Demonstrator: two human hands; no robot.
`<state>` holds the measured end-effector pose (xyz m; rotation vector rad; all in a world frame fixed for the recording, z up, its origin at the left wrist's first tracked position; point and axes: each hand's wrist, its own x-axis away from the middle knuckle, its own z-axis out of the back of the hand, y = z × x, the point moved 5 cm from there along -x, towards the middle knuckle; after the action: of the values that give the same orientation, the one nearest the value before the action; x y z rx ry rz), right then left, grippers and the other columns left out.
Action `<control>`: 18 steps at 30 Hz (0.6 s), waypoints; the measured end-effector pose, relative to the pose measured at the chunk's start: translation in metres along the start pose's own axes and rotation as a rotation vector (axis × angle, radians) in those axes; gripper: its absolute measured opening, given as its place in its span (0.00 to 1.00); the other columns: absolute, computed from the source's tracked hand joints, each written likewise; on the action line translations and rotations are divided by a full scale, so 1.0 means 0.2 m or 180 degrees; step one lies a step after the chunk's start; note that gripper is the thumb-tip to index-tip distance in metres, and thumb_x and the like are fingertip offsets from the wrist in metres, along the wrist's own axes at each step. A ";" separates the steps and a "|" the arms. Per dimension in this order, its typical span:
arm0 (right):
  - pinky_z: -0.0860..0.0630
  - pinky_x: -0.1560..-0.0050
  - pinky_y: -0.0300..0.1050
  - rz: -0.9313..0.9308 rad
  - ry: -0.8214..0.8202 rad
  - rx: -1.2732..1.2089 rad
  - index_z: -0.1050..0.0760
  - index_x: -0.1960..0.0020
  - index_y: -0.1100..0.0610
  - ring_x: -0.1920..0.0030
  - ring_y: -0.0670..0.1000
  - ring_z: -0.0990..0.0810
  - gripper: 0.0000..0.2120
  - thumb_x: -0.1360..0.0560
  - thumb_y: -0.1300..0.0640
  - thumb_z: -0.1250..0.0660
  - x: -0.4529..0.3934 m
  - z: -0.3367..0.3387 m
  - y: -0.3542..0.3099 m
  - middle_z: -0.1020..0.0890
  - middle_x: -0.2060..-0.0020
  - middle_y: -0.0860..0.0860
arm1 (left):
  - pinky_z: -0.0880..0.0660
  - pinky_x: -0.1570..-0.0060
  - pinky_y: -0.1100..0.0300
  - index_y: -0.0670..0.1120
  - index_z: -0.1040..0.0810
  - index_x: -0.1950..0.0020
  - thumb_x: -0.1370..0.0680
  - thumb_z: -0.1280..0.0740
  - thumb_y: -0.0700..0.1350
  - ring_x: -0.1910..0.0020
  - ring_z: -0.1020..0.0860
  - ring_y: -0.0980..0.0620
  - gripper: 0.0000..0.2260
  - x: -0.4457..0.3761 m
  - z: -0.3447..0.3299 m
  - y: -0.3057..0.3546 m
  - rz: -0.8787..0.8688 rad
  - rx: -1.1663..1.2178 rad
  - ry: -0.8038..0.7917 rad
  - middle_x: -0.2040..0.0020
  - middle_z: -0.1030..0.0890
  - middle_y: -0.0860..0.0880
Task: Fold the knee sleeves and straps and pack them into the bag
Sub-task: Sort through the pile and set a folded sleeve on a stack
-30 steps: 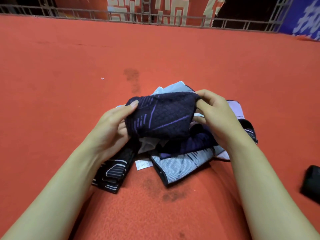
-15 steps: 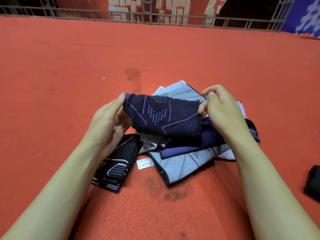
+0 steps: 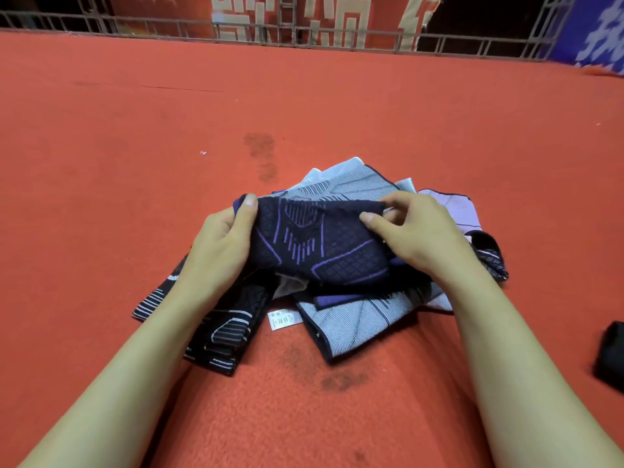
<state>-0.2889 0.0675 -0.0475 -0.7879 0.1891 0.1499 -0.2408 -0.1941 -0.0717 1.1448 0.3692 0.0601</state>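
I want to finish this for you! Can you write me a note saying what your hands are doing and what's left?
Left hand: grips the left end of the navy knee sleeve.
Right hand: pinches its right end.
The sleeve is held over the pile of grey and lilac sleeves on the red carpet; a black striped sleeve lies under the left wrist.
Done: nothing packed that I can see.
Left: fold every piece and pack it. A black thing at the right edge may be the bag.

Looks like a sports or event venue floor: wide red carpet, metal railing along far edge, red banner with large characters, blue banner at right.
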 end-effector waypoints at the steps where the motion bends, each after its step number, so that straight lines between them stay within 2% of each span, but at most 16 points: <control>1: 0.26 0.55 0.45 0.0054 0.0050 -0.0258 0.20 0.50 0.51 0.60 0.47 0.19 0.09 0.22 0.46 0.28 0.00 0.01 0.00 0.16 0.67 0.44 | 0.32 0.63 0.63 0.45 0.28 0.62 0.12 0.45 0.56 0.70 0.31 0.60 0.23 -0.01 0.01 0.00 0.0055 -0.0088 0.0114 0.64 0.25 0.53; 2: 0.23 0.54 0.50 0.0146 0.0112 -0.0524 0.19 0.48 0.52 0.61 0.49 0.18 0.11 0.22 0.45 0.29 0.00 0.02 0.00 0.15 0.66 0.47 | 0.33 0.64 0.65 0.47 0.29 0.62 0.12 0.46 0.55 0.71 0.31 0.60 0.22 -0.02 0.02 -0.01 0.0109 -0.0129 0.0211 0.65 0.26 0.52; 4: 0.21 0.48 0.57 0.0339 0.0217 -0.0902 0.18 0.46 0.52 0.60 0.51 0.19 0.12 0.21 0.44 0.30 0.00 0.06 -0.01 0.13 0.61 0.52 | 0.28 0.55 0.66 0.47 0.26 0.61 0.13 0.47 0.54 0.65 0.25 0.61 0.21 -0.02 0.04 -0.02 0.0228 0.0102 0.0371 0.62 0.21 0.51; 5: 0.22 0.47 0.56 0.0400 0.0256 -0.1060 0.18 0.44 0.52 0.58 0.48 0.19 0.11 0.20 0.46 0.30 0.01 0.08 -0.02 0.13 0.60 0.52 | 0.25 0.50 0.62 0.48 0.24 0.60 0.14 0.48 0.53 0.62 0.22 0.61 0.21 -0.02 0.05 -0.02 0.0235 0.0295 0.0487 0.60 0.20 0.51; 7: 0.23 0.43 0.48 0.0434 0.0316 -0.1386 0.21 0.35 0.50 0.55 0.42 0.18 0.14 0.19 0.50 0.29 0.01 0.11 -0.03 0.12 0.59 0.48 | 0.21 0.50 0.56 0.50 0.20 0.57 0.15 0.48 0.51 0.58 0.19 0.59 0.20 -0.01 0.07 -0.02 0.0302 0.0718 0.0650 0.58 0.18 0.50; 9: 0.27 0.35 0.41 0.0479 0.0314 -0.1641 0.30 0.24 0.51 0.54 0.39 0.18 0.25 0.19 0.52 0.29 0.01 0.13 -0.04 0.13 0.62 0.43 | 0.18 0.48 0.49 0.49 0.14 0.48 0.18 0.44 0.54 0.48 0.17 0.42 0.19 -0.04 0.06 -0.05 0.0516 0.1487 0.0499 0.51 0.15 0.41; 10: 0.26 0.36 0.38 0.0526 0.0312 -0.1754 0.30 0.23 0.52 0.54 0.39 0.18 0.26 0.19 0.53 0.30 0.01 0.13 -0.04 0.13 0.62 0.43 | 0.18 0.49 0.49 0.47 0.14 0.45 0.18 0.44 0.53 0.46 0.17 0.40 0.20 -0.05 0.05 -0.04 0.0560 0.1859 0.0404 0.47 0.14 0.40; 11: 0.25 0.39 0.35 0.0580 0.0315 -0.1809 0.28 0.24 0.53 0.54 0.39 0.18 0.24 0.19 0.53 0.30 0.01 0.14 -0.05 0.13 0.61 0.42 | 0.19 0.52 0.53 0.46 0.13 0.45 0.17 0.44 0.51 0.46 0.17 0.43 0.20 -0.05 0.05 -0.03 0.0554 0.2107 0.0344 0.47 0.14 0.43; 13: 0.25 0.43 0.35 0.0675 0.0388 -0.1826 0.23 0.29 0.53 0.54 0.39 0.17 0.18 0.18 0.54 0.30 0.01 0.16 -0.06 0.14 0.62 0.42 | 0.21 0.56 0.57 0.48 0.12 0.52 0.14 0.42 0.48 0.51 0.18 0.51 0.19 -0.04 0.04 0.00 0.0391 0.2225 0.0140 0.51 0.14 0.49; 14: 0.23 0.42 0.39 0.0699 0.0420 -0.1892 0.23 0.31 0.52 0.55 0.41 0.17 0.17 0.18 0.54 0.30 0.01 0.17 -0.06 0.14 0.62 0.43 | 0.21 0.55 0.57 0.48 0.12 0.53 0.14 0.40 0.48 0.52 0.19 0.52 0.18 -0.04 0.04 0.01 0.0285 0.2196 0.0048 0.52 0.14 0.50; 16: 0.21 0.43 0.50 0.0718 0.0475 -0.2118 0.23 0.31 0.50 0.55 0.47 0.18 0.16 0.18 0.54 0.30 0.01 0.17 -0.05 0.15 0.61 0.47 | 0.19 0.49 0.51 0.45 0.14 0.46 0.16 0.37 0.45 0.49 0.18 0.50 0.12 -0.02 0.05 0.03 0.0035 0.2167 -0.0204 0.48 0.14 0.47; 18: 0.22 0.49 0.52 0.0825 0.0605 -0.2135 0.24 0.32 0.48 0.57 0.48 0.21 0.15 0.17 0.54 0.31 0.01 0.17 -0.05 0.18 0.59 0.50 | 0.21 0.40 0.44 0.39 0.16 0.41 0.17 0.35 0.40 0.43 0.18 0.47 0.10 -0.02 0.04 0.03 -0.0126 0.2181 -0.0332 0.43 0.15 0.41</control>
<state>-0.2814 0.0855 -0.0168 -1.4469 0.4333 0.3960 -0.2401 -0.2000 -0.0617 1.8079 0.3265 -0.1743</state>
